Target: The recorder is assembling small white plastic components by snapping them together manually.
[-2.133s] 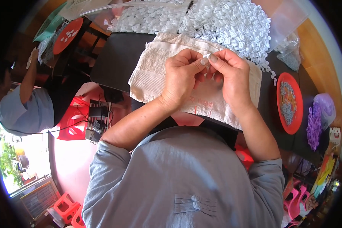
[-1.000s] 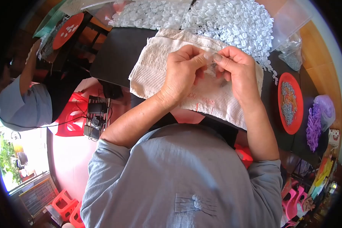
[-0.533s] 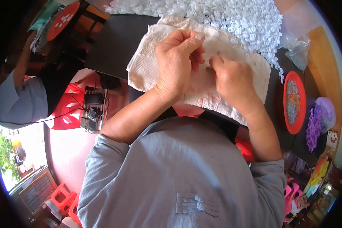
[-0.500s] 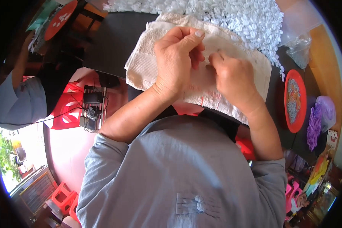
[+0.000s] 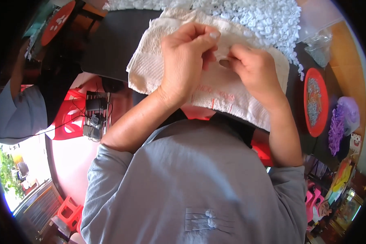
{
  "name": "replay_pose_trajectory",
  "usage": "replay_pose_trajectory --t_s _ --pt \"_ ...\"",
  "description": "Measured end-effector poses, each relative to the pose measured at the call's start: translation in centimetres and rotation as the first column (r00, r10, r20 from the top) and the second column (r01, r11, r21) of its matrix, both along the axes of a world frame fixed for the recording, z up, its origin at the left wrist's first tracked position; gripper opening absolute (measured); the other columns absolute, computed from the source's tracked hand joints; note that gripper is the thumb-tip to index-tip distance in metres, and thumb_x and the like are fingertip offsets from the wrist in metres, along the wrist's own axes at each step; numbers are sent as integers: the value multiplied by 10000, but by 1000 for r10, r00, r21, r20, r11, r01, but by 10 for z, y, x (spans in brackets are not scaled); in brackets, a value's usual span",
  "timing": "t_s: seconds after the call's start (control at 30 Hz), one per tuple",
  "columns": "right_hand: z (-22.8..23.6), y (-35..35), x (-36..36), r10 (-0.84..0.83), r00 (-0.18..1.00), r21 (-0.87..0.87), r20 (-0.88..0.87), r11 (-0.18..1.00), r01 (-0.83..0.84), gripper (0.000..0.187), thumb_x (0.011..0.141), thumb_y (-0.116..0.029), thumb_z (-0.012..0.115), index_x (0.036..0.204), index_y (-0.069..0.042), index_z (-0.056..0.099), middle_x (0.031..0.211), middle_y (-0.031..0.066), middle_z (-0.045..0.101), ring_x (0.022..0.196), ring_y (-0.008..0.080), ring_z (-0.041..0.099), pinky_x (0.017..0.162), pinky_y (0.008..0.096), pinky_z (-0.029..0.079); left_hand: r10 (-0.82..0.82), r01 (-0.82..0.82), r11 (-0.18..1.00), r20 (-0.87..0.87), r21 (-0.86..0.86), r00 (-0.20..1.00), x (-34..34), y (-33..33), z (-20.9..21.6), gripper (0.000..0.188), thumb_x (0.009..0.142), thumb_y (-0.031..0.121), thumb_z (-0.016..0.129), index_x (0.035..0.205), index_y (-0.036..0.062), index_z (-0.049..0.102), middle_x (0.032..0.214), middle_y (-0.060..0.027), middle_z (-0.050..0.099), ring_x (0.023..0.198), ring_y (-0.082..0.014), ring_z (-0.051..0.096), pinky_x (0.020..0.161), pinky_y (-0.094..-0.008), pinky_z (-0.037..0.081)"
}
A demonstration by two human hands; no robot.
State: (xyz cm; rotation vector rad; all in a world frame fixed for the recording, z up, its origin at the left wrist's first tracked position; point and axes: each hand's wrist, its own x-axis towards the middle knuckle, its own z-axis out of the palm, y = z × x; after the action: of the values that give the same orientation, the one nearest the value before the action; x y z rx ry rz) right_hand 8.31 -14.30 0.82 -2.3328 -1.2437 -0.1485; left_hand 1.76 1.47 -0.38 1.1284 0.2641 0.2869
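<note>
Clock directions are taken from the towel's centre. The towel [image 5: 150, 53] lies on the dark bench [image 5: 110, 44], its lower edge marked with red print. Both hands are above it, apart from each other. The left hand [image 5: 186, 57] is curled nearly closed, thumb against the bent fingers; whether anything is pinched there cannot be told. The right hand [image 5: 257, 71] is loosely curled, thumb and fingertips turned inward; its contents cannot be told either.

The white pieces [image 5: 268, 22] form a broad heap from 12 to 2 o'clock, abutting the towel's far edge, with a thin trail running to 3. Obstructions: the hands cover the middle of the towel, and the fingers hide their own grip.

At 3 o'clock sits a clear bag [image 5: 319, 52]. At 4 o'clock is a red tray [image 5: 325, 101] of grey bits [image 5: 312, 114]; farther out on that line lie purple strands [image 5: 335, 132], just beside a purple bag [image 5: 349, 114].

At 8 o'clock, off the bench, stand a rack [image 5: 96, 112] of black devices with cables and a red chair [image 5: 71, 118]. Farther out, between 8 and 9, is another person [image 5: 18, 114]; a red plate [image 5: 49, 37] bearing white discs shows between 9 and 10.
</note>
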Motion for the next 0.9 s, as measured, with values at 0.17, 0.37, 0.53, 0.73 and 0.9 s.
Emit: replay_pose_trajectory --t_s 0.17,0.37,0.53,0.73,0.9 --pt "22 -14 10 104 670 280 -735 947 160 201 917 -219 613 828 -39 626 627 -66 496 574 25 440 501 187 305 -205 174 959 121 225 971 0 -5 -6 273 817 -15 637 1086 18 671 793 -1 627 657 -48 563 527 -177 417" --pt "28 -18 11 125 541 298 -832 922 246 234 903 -266 618 812 -51 625 614 -40 512 536 44 473 482 185 314 -244 174 925 180 337 953 -2 -9 -1 269 802 -6 718 1065 22 666 814 16 625 712 -31 558 577 -179 445" --pt "30 -18 10 143 538 313 -830 920 238 240 900 -268 619 800 -49 625 618 -36 523 525 48 477 472 185 315 -246 140 925 277 354 929 -3 -10 -5 212 792 -23 731 985 -10 645 836 -27 653 760 -69 602 684 -218 499" --pt "33 -16 8 208 518 357 -830 911 206 251 904 -276 615 813 -44 642 627 -40 540 532 39 475 476 180 310 -164 59 934 276 353 947 -8 -9 9 182 790 -34 733 939 -27 629 846 -62 667 785 -98 627 687 -236 523" --pt "29 -25 21 -320 934 53 -161 942 332 183 883 -231 622 883 -51 654 695 57 607 610 166 597 563 301 448 127 -296 885 426 360 896 16 34 74 144 781 15 750 881 -35 659 731 -45 664 607 -63 576 531 -184 447"
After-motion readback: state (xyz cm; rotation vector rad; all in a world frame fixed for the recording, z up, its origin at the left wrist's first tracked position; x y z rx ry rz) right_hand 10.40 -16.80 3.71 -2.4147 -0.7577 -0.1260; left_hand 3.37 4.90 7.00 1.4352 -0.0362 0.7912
